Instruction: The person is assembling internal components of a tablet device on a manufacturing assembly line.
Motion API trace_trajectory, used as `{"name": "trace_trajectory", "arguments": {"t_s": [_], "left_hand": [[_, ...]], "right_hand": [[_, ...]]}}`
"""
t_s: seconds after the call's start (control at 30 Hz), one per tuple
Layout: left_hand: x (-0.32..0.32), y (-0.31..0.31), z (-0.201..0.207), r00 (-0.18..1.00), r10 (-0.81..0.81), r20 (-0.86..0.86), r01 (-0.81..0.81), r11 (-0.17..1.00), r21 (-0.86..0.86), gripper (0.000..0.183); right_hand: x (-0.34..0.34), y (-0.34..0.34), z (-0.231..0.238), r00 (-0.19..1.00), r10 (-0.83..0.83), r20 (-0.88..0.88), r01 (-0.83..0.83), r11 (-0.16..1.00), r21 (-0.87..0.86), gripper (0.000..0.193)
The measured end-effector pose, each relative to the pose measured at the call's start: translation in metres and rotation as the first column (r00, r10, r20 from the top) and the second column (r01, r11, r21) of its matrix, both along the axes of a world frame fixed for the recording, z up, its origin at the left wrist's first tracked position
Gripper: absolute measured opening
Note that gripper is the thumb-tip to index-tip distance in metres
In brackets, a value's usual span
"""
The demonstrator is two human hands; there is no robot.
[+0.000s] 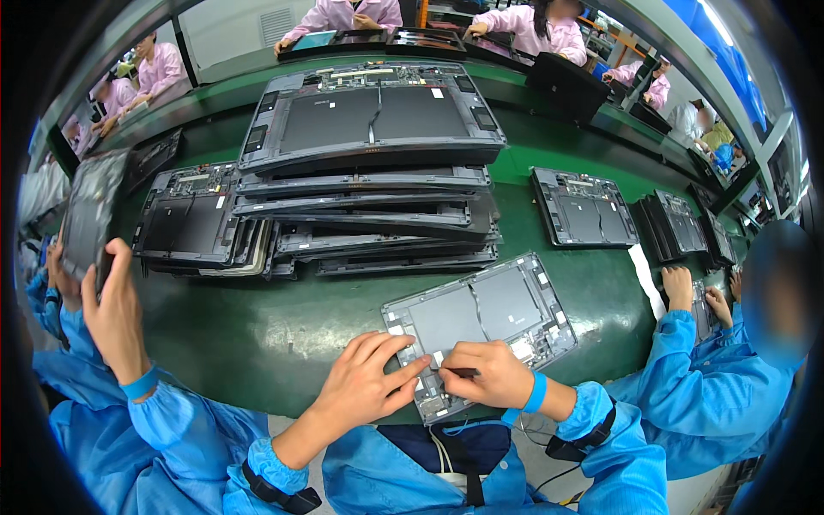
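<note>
An opened tablet [498,313] lies tilted on the green bench in front of me, its battery and circuit parts uncovered. My left hand [367,378] rests at its near left corner, fingers spread, the index fingertip on small parts along the edge. My right hand [487,375] is closed round a thin dark tool [466,372], pen-like, its kind not clear. The tool's tip is hidden among the fingers, close to the tablet's near edge by a small white patch [438,358]. A blue strap circles my right wrist.
Beyond the tablet rises a tall, uneven stack of opened tablets [369,112]. A lower stack [184,219] stands left of it. Another tablet [585,209] lies right. On my left a co-worker's hand [120,313] lifts a tablet [93,210]; on my right another co-worker's hands [678,287] work.
</note>
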State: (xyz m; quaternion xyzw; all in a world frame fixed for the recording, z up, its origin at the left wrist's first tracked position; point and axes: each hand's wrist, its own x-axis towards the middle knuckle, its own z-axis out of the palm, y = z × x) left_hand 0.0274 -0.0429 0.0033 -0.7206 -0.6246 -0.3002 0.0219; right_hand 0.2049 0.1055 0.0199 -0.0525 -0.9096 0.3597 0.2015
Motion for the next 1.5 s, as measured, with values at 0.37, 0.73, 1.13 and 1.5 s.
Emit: {"name": "trace_trajectory", "arguments": {"t_s": [0.37, 0.73, 1.13, 1.5], "left_hand": [[0.004, -0.003, 0.005, 0.998, -0.018, -0.052, 0.019, 1.000, 0.014, 0.029], [0.005, -0.002, 0.006, 0.995, -0.050, -0.092, 0.050, 0.999, -0.005, 0.027], [0.002, -0.001, 0.002, 0.990, -0.081, -0.117, 0.077, 0.996, -0.043, 0.030], [0.003, -0.001, 0.000, 0.994, -0.068, -0.081, 0.072, 0.997, 0.039, 0.026]], "right_hand": [[0.002, 0.002, -0.001, 1.000, -0.020, 0.022, 0.022, 0.996, -0.084, 0.010], [0.014, 0.015, 0.006, 0.993, -0.106, 0.053, 0.114, 0.976, -0.184, 0.007], [0.020, 0.021, 0.004, 0.992, -0.121, 0.031, 0.124, 0.987, -0.106, 0.005], [0.020, 0.020, 0.003, 0.990, -0.136, 0.035, 0.137, 0.990, -0.029, 0.007]]}}
